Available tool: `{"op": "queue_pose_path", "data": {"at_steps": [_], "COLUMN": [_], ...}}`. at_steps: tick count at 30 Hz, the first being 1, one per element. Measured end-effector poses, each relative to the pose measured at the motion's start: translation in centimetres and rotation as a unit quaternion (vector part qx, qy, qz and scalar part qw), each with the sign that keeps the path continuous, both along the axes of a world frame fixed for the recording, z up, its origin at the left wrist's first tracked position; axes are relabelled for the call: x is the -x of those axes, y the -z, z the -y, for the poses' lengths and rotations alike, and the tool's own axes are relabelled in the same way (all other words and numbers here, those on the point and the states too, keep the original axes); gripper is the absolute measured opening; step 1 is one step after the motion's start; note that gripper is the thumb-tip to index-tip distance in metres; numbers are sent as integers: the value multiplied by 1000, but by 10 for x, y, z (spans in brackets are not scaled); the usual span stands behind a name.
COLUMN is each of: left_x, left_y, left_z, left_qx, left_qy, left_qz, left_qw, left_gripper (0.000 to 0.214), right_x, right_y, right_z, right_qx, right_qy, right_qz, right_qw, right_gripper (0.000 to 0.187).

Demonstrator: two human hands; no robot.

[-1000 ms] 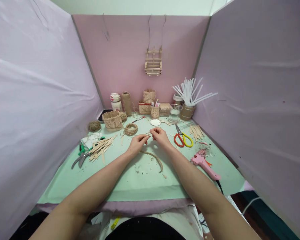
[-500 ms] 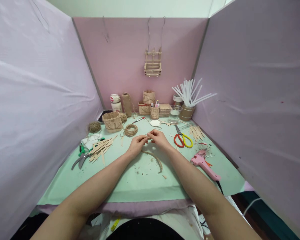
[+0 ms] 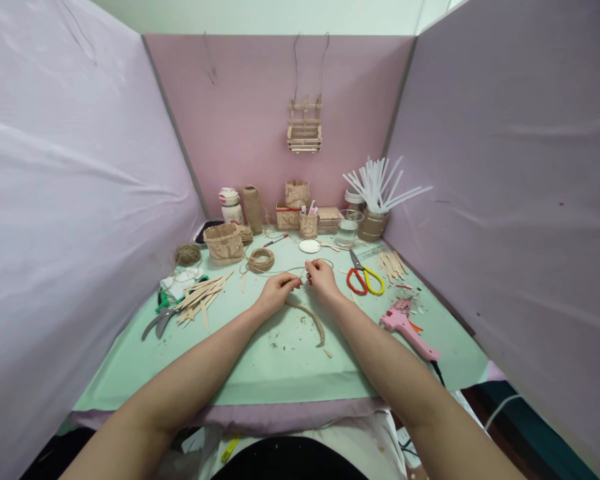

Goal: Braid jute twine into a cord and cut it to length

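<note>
Between finger and thumb, my left hand [image 3: 279, 293] pinches twine near the middle of the table. From under that hand a braided length of twine [image 3: 311, 317] curves down toward the front. Just to the right, my right hand [image 3: 323, 275] is closed in a pinch on a thin strand of twine [image 3: 333, 264], which loops out above its fingers. A small gap separates the two sets of fingertips. Behind my left hand lies a twine coil [image 3: 261, 261], with a loose strand trailing from it toward my hands.
Scissors [image 3: 365, 280] and a pink glue gun [image 3: 409, 329] lie to the right. Wooden sticks [image 3: 203, 299] and pruning shears [image 3: 160, 321] are at the left. Along the back stand a basket [image 3: 224, 244], a water bowl [image 3: 349, 230] and a pot of white glue sticks [image 3: 373, 225].
My right hand has moved slightly right, away from my left hand, and their fingertips are now apart. The strand's loop has shifted right with it. The braid lies nearly as before.
</note>
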State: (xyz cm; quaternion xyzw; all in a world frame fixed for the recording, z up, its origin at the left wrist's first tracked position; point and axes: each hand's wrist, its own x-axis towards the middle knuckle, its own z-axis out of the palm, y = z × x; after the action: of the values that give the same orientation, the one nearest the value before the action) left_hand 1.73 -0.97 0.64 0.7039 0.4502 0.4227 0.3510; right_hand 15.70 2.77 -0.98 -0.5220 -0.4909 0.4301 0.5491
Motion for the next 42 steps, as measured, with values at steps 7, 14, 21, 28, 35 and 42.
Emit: {"op": "queue_pose_path", "data": {"at_steps": [7,14,21,28,35,42], "left_x": [-2,1,9,9,9,7], "left_y": [-1,1,7,9,7,2], "left_z": [2,-1,-10,-10,-12,-11], "left_qx": [-12,-4,-35,-35,-10,180], "left_qy": [24,-47,-95,-81,-73,20], "left_qz": [-7,15,4,-11,34,233], "left_qw": [1000,999,995,996,997,955], "left_gripper": [23,27,25,24,21,24], "right_x": [-1,-7,0,-2,0,8], "right_y": [3,-10,-22,-22,-22,-17], "right_z": [-4,3,20,22,20,17], "right_qx": [28,-8,-253,-317,-283,-48], "right_qy": [20,-38,-83,-116,-134,-191], "right_qz": [-29,126,262,334,266,-76], "right_qw": [999,991,927,880,912,978], "right_gripper": [25,37,10,16,9,15]}}
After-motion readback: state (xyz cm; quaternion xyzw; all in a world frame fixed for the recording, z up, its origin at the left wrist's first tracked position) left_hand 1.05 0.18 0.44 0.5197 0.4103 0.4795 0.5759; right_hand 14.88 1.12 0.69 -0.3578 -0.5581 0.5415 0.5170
